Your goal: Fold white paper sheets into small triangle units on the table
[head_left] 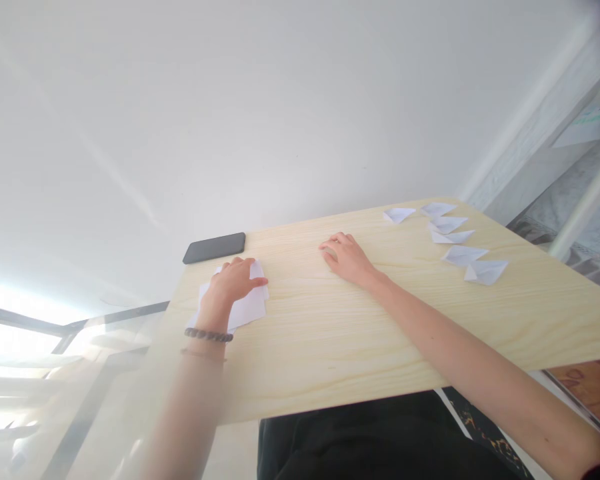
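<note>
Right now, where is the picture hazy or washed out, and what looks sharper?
Head view: bright glare washes out the lower left edge; haze blurs the left forearm below the beaded bracelet; the right hand and black smartphone look clearer.

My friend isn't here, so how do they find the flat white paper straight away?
Start at the pale wooden table and look to its far left corner, where a dark phone lies. Just nearer than that, the left hand is over a small stack of white paper. Unlike the folded paper pieces at the right, it lies flat.
</note>
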`<control>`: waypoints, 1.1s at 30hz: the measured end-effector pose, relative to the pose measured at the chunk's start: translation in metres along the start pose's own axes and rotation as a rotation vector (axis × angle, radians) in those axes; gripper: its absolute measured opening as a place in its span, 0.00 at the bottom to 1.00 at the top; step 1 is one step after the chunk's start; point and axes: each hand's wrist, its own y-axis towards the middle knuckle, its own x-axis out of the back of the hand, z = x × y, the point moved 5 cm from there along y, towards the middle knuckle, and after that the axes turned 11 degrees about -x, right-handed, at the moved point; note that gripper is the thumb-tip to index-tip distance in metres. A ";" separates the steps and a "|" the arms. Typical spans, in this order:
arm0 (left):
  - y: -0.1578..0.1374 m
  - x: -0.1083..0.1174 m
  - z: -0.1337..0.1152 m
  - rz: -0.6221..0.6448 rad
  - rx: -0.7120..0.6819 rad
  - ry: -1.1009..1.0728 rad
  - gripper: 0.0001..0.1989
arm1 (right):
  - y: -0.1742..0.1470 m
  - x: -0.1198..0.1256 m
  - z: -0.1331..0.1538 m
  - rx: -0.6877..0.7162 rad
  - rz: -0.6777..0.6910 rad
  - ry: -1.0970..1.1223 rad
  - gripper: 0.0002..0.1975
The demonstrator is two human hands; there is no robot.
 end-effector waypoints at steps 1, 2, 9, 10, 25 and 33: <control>0.001 0.000 0.001 -0.027 0.014 0.003 0.27 | 0.000 0.000 0.000 0.000 0.004 0.004 0.14; 0.002 -0.001 0.002 -0.040 0.020 0.001 0.27 | 0.000 0.000 0.000 -0.001 0.009 0.006 0.14; 0.011 -0.008 0.017 -0.098 -0.020 -0.060 0.32 | 0.000 0.000 -0.002 -0.005 0.033 0.011 0.15; 0.011 -0.008 0.018 -0.102 -0.033 -0.074 0.32 | 0.000 0.000 -0.002 -0.005 0.034 0.011 0.15; 0.009 -0.002 0.023 -0.106 -0.049 -0.175 0.34 | -0.001 -0.001 -0.005 -0.003 0.042 0.026 0.15; 0.007 0.001 0.021 -0.098 -0.074 -0.219 0.32 | -0.001 0.000 -0.004 -0.012 0.049 0.036 0.15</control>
